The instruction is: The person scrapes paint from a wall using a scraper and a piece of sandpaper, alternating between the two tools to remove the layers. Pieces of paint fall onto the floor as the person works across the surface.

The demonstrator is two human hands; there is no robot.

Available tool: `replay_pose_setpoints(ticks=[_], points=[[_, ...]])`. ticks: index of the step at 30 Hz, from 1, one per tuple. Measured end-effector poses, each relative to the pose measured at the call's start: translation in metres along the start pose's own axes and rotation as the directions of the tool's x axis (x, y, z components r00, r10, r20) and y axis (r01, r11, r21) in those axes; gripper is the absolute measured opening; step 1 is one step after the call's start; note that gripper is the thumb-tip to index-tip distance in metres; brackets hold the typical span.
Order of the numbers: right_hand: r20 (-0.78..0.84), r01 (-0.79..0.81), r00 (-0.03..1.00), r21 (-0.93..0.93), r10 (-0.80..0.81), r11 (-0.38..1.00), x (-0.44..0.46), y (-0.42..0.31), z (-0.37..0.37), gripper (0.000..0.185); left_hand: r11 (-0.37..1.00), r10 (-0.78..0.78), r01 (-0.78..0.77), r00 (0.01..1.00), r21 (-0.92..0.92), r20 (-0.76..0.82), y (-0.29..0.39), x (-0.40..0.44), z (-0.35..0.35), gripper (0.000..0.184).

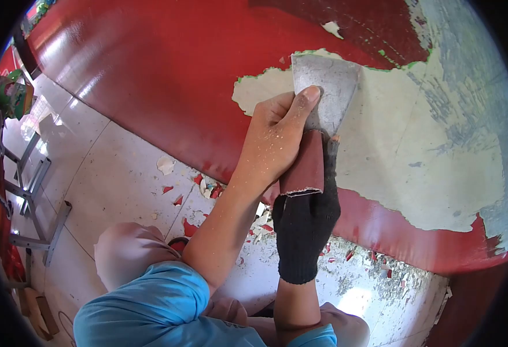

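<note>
A wide metal paint scraper lies with its blade against the peeled edge of the red paint. My bare left hand grips the blade from the left, thumb pressed flat on its face, the other fingers mostly hidden. Specks of debris dot the back of that hand. Below it, my right hand, in a black knit glove, is closed around the scraper's handle, which is largely hidden. A curled dark-red piece with a ragged pale edge covers part of the handle and the glove; I cannot tell its material.
The curved red surface has a large bare cream patch at right. Red and pale paint flakes litter the tiled floor. A grey metal frame stands at left, near a brown box.
</note>
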State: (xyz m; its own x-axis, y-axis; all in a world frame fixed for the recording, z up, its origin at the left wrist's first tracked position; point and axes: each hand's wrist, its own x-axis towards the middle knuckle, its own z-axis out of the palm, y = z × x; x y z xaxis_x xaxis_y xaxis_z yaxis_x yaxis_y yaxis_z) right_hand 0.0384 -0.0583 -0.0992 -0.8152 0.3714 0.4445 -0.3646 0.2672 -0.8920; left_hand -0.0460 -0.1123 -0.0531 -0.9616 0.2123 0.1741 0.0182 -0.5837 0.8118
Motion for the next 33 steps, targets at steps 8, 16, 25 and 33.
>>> replay_pose_setpoints(ticks=[8,16,25,33], points=[[-0.068,-0.126,0.990,-0.039,0.123,0.991,-0.007,-0.008,0.021,0.055,0.923,0.118,-0.125,0.992,0.364,0.041,0.009,0.011,-0.017,0.044],[0.040,-0.292,0.956,0.225,0.291,0.930,-0.012,0.024,0.014,0.061,0.911,0.187,-0.193,0.981,0.365,0.053,0.014,0.014,-0.025,0.036],[0.167,-0.263,0.958,0.168,0.235,0.950,0.002,0.022,-0.043,0.055,0.974,0.179,-0.145,0.963,0.172,-0.202,0.008,0.014,-0.038,0.047],[0.149,-0.221,0.966,0.037,0.214,0.975,0.004,-0.021,-0.047,0.054,0.964,-0.105,0.086,0.993,0.252,0.062,-0.006,0.005,-0.027,0.046]])
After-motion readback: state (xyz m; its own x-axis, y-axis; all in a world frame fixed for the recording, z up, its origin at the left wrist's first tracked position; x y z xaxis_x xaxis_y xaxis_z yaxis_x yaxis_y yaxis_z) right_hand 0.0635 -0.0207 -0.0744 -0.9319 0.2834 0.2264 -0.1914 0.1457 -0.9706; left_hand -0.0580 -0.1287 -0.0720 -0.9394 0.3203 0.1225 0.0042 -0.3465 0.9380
